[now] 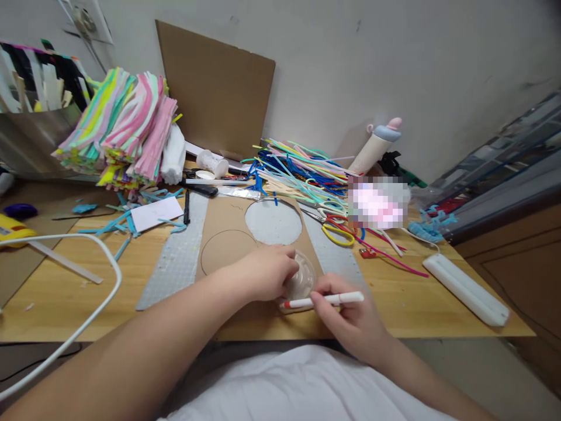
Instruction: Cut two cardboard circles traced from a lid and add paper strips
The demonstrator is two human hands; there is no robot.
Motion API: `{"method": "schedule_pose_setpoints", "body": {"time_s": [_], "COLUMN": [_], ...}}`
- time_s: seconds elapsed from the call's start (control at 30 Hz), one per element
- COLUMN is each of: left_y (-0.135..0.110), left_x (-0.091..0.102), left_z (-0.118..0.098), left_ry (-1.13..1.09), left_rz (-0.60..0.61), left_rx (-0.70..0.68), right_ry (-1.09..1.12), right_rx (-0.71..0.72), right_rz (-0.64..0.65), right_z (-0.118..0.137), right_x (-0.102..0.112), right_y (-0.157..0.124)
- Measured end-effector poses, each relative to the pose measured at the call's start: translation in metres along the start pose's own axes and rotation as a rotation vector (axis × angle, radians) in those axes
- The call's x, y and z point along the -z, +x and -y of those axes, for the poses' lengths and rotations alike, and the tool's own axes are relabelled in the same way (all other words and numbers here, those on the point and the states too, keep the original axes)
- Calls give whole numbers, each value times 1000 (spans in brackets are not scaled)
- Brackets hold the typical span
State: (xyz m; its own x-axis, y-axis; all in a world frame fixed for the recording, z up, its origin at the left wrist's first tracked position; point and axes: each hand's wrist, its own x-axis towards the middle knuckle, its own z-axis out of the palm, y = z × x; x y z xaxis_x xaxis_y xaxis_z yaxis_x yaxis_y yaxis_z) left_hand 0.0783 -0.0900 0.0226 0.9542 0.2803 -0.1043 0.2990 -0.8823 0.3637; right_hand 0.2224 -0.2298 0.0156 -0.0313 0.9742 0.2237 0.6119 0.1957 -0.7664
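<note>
A sheet of brown cardboard (223, 221) lies in front of me, with a large round hole cut in its far part and a drawn circle at its left. My left hand (267, 270) has its fingers curled down on a clear round plastic lid (302, 278), holding it against the cardboard. In my right hand (346, 313) is a white pen (339, 299), gripped between thumb and fingers. The pen lies nearly level, its red end pointing left at the lid's near edge. My left hand partly covers the lid.
Under the cardboard is a grey cutting mat (175, 257). Yellow-handled scissors (338, 235) and loose pipe cleaners (302, 166) lie beyond it. Bundled pipe cleaners (135, 126) stand at the left, near a white cable (114, 263). A white power strip (467, 289) lies at the right.
</note>
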Motion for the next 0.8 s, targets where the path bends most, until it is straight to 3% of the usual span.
{"method": "schedule_pose_setpoints", "body": {"time_s": [0.17, 0.4, 0.7, 0.8], "left_y": [1, 0, -2, -5], "left_x": [-5, -5, -8, -15], "left_z": [3, 2, -1, -11], "left_ry": [-43, -55, -16, 14], "left_rz": [-12, -18, -43, -78], "left_rx": [0, 7, 32, 83], "right_ry": [-30, -171, -125, -68], "right_rx": [-23, -175, -136, -89], "right_rz": [-26, -141, -355, -311], "right_z": [-7, -27, -44, -44], "right_x": [-5, 22, 47, 44], "right_y": [-3, 3, 32, 48]}}
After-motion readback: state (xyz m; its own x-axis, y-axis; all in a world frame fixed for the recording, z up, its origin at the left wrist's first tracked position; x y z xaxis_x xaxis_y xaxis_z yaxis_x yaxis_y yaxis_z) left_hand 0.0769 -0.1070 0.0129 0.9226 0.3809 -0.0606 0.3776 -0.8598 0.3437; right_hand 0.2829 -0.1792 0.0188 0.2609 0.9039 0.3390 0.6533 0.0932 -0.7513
